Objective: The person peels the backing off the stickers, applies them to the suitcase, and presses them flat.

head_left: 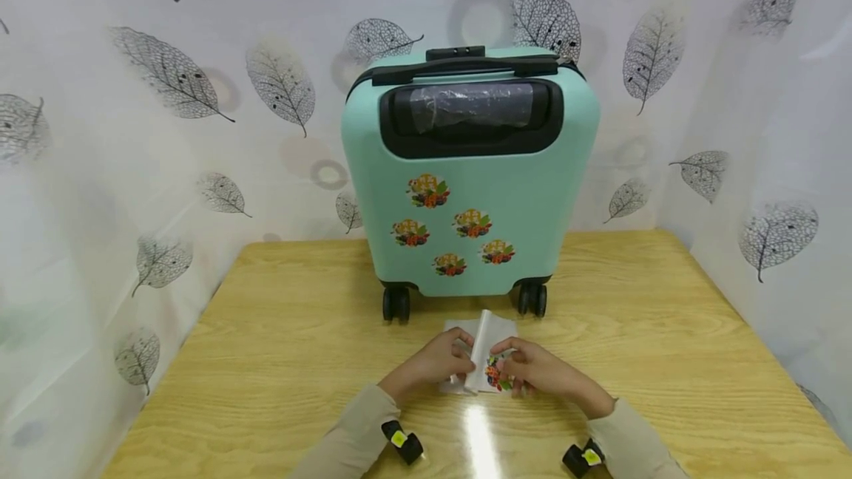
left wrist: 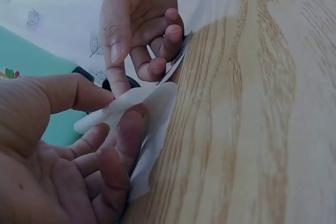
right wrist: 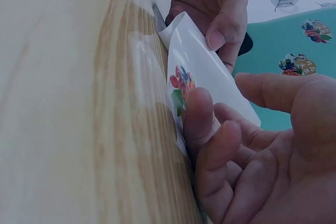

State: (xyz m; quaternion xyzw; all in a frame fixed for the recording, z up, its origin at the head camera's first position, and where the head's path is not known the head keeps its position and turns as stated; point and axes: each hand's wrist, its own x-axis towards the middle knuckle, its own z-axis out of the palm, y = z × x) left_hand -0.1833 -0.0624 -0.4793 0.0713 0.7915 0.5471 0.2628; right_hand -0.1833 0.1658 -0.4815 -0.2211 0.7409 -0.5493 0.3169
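A white sticker sheet (head_left: 490, 333), partly rolled or folded back, lies low over the table before the suitcase. One colourful fruit-patterned sticker (head_left: 495, 373) shows on its right part. My left hand (head_left: 441, 358) pinches the sheet's folded part; the left wrist view shows the thumb over the white fold (left wrist: 126, 100) and fingers below. My right hand (head_left: 535, 369) touches the sheet's right side with loosely curled fingers. In the right wrist view a fingertip (right wrist: 199, 100) lies against the printed sticker (right wrist: 181, 82), and thumb and fingers stand apart. Whether the sticker's edge is lifted cannot be told.
A mint-green suitcase (head_left: 506, 191) stands upright on black wheels at the back of the wooden table (head_left: 286, 346). Several round fruit stickers (head_left: 472, 223) are on its front. A leaf-patterned white curtain (head_left: 279, 183) hangs behind and at both sides.
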